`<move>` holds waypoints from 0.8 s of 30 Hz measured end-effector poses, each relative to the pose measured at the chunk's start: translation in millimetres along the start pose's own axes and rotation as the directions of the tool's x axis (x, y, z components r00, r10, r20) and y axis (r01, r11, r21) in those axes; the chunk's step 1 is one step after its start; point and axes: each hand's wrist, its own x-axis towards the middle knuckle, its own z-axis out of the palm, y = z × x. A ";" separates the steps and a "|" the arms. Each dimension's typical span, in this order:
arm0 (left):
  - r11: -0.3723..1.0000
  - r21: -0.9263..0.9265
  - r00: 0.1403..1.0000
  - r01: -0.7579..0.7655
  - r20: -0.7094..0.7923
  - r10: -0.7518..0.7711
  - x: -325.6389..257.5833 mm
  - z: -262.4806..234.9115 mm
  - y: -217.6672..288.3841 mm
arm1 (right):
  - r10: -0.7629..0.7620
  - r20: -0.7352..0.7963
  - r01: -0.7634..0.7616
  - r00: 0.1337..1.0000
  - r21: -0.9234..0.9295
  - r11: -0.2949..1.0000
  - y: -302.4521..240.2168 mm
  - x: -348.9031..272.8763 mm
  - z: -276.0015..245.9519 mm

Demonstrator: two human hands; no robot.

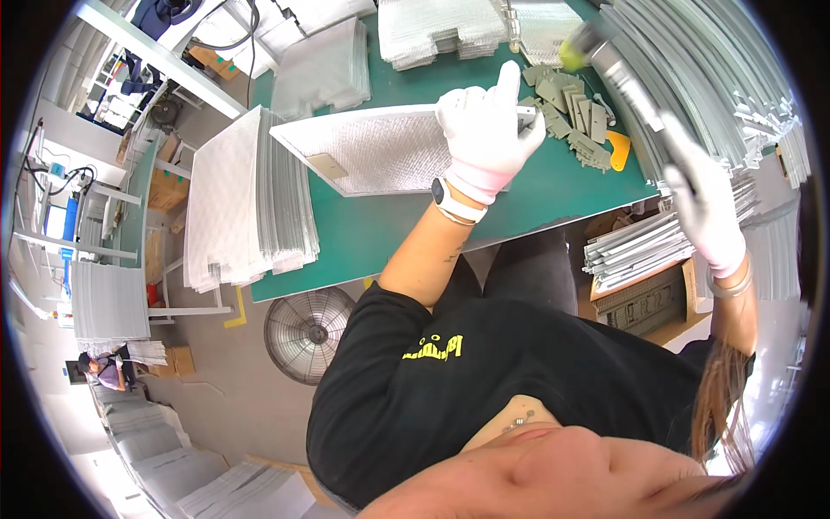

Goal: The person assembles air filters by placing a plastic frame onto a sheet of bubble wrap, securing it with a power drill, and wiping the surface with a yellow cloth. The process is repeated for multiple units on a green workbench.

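My left hand (488, 134), in a white glove, grips the edge of a silvery mesh filter panel (389, 151) with a pale frame. The panel is tilted up on the green table (553, 186), and a small beige plate (326, 165) sits at its near left edge. Wrapped in a white glove, my right hand (711, 212) is closed around the handle of a mallet (635, 91). The mallet is raised on the right, its head blurred, with a yellow-green tip apart from the panel. Near the left hand lies a heap of small beige plates (566, 104).
A yellow tool (618, 150) lies beside the heap. Stacks of mesh panels stand at the left (251, 199) and back (441, 30). Long metal strips (709, 69) fill the right side. Below are a cardboard box (648, 303) and a floor fan (311, 333); another person (108, 368) is far left.
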 end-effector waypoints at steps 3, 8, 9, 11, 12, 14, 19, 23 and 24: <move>0.999 0.042 1.000 -0.016 -0.007 0.017 1.7 -1.0 0.8 | 0.129 -0.179 -0.087 0.975 0.225 0.971 -5.4 -6.4 5.6; 0.996 0.085 1.000 -0.014 -0.001 0.015 0.3 -1.9 0.3 | 0.182 0.260 -0.223 0.948 0.136 0.965 -14.8 -1.2 30.7; 0.996 0.085 0.999 -0.001 0.033 -0.002 1.0 -3.5 1.6 | 0.164 0.256 -0.212 0.953 0.173 0.962 -7.9 -2.6 36.1; 0.999 0.028 1.000 -0.027 0.001 0.027 1.9 -3.4 2.7 | 0.135 0.245 -0.196 0.960 0.245 0.950 7.3 -12.5 67.9; 0.999 0.001 0.999 -0.038 -0.017 0.038 2.2 -3.6 2.8 | 0.142 0.282 -0.211 0.949 0.233 0.949 14.4 -20.4 91.6; 0.999 -0.012 0.999 -0.053 -0.014 0.053 3.0 -5.8 3.2 | 0.250 0.431 -0.338 0.867 0.140 0.931 20.0 -24.5 138.5; 0.998 -0.005 0.997 -0.064 0.041 0.064 1.4 -22.1 11.1 | 0.033 -0.196 -0.021 0.980 0.060 0.998 28.4 63.9 170.7; 0.996 0.077 0.997 -0.033 0.067 0.027 -8.4 -33.8 12.8 | -0.382 -0.509 0.276 0.772 -0.273 0.922 21.7 210.8 65.2; 0.996 0.065 0.998 -0.058 0.020 0.057 -7.4 -28.1 17.9 | -0.396 -0.573 0.232 0.717 -0.340 0.911 22.4 255.3 36.6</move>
